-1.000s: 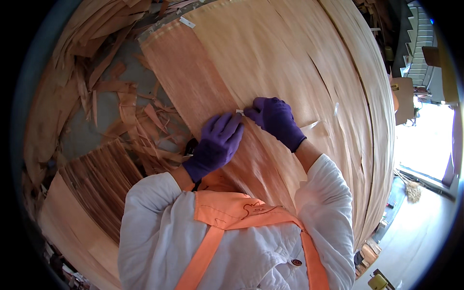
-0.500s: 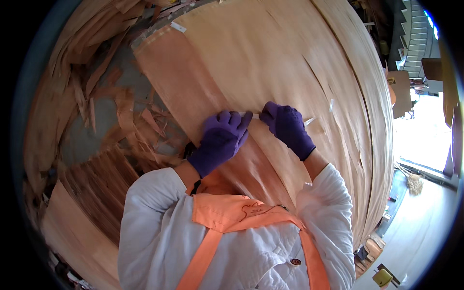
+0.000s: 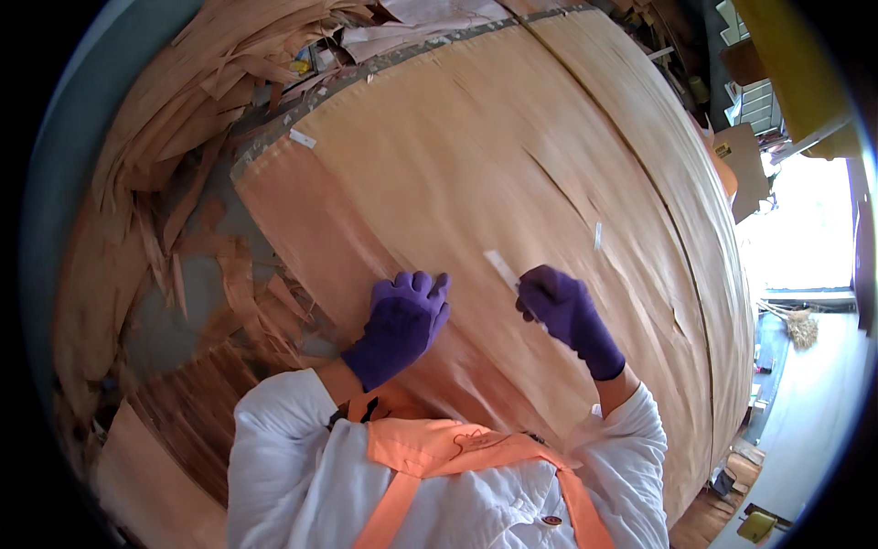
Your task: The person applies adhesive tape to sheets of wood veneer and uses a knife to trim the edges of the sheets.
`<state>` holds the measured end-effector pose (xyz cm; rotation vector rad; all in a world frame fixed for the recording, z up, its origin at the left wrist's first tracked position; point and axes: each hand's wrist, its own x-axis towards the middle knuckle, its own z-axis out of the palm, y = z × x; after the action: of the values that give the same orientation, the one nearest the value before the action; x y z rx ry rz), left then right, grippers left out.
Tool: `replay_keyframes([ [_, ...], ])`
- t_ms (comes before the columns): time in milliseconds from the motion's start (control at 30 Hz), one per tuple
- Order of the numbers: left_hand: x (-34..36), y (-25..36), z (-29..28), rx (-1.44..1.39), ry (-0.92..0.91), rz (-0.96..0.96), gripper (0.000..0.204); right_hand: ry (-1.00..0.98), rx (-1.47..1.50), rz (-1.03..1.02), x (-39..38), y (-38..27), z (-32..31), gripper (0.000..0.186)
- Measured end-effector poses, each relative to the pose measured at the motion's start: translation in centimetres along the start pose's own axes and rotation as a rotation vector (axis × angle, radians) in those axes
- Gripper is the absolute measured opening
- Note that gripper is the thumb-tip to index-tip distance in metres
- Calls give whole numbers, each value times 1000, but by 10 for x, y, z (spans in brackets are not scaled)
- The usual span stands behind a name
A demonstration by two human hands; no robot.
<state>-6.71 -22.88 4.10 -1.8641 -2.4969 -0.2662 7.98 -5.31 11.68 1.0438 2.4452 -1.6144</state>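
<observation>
1. Heaped wood scraps, long and curling, fill the upper left.
2. A bright opening shows at the right.
3. A straw broom is just below the opening, beside pale floor.
4. Brown cardboard is left of the opening.
5. A pale slatted rack shows above the cardboard.
6. A yellow panel occupies the upper right.
7. Low at the right sits an olive block.
</observation>
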Motion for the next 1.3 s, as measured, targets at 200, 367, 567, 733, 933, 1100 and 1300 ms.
replay_keyframes([
  [200,98,-65,-13,101,223,84,37,4,232,-80,69,-26,-34,18],
  [367,193,-121,37,-56,457,120,32,49,478,64,146,-44,-25,24],
  [567,242,-132,63,-198,406,143,25,107,707,46,226,-29,-20,19],
  [733,245,-140,65,-257,568,159,18,99,852,74,269,-28,-9,18],
  [933,259,-148,56,-371,337,82,17,90,791,76,301,-21,-5,15],
  [1100,272,-151,56,-396,504,167,36,139,83,-621,312,10,-9,12],
  [1300,281,-161,43,-96,62,216,42,15,-456,-759,280,-14,-18,13],
])
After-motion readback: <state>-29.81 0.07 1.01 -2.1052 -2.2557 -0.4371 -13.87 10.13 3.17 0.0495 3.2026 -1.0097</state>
